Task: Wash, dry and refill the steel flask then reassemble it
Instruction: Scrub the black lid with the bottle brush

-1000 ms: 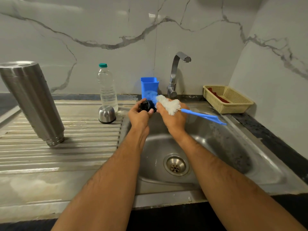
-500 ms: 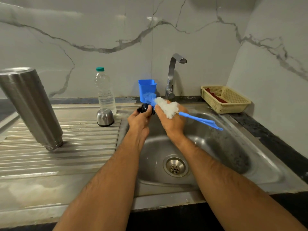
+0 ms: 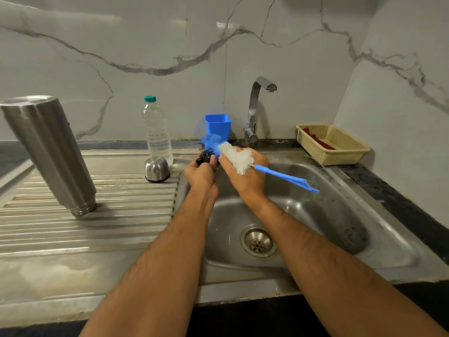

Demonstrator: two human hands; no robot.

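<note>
Scrubbing the small black plastic flask stopper (image 3: 205,158) goes best, I judge, if the blue tip bristles of the blue-handled bottle brush with white and blue bristles (image 3: 237,156) are worked into its grooves while the stopper is turned a little at a time, all of it kept over the stainless steel sink basin (image 3: 328,215) so drips fall toward the drain. No water shows at the curved chrome tap (image 3: 258,105), so a rinse will probably be wanted afterwards.

Of the two hands, the left hand (image 3: 201,173) has its fingers curled round the stopper, held above the basin's near-left rim with the thumb on top. The right hand (image 3: 245,176) grips the brush close to the bristles, knuckles toward the camera and wrist bent, so the handle juts out to the right over the basin; the bristle tip touches the stopper. Both forearms reach forward from the bottom edge and converge at the stopper.

The tall cylindrical steel flask body (image 3: 48,152) stands upside down on the ribbed steel draining board of the table (image 3: 97,227), well left of the hands, and looks tilted, perhaps only from the wide lens. Its small domed steel cap (image 3: 156,169) sits mouth-down near the sink edge, just in front of the clear plastic water bottle with a green cap (image 3: 156,132).
</note>
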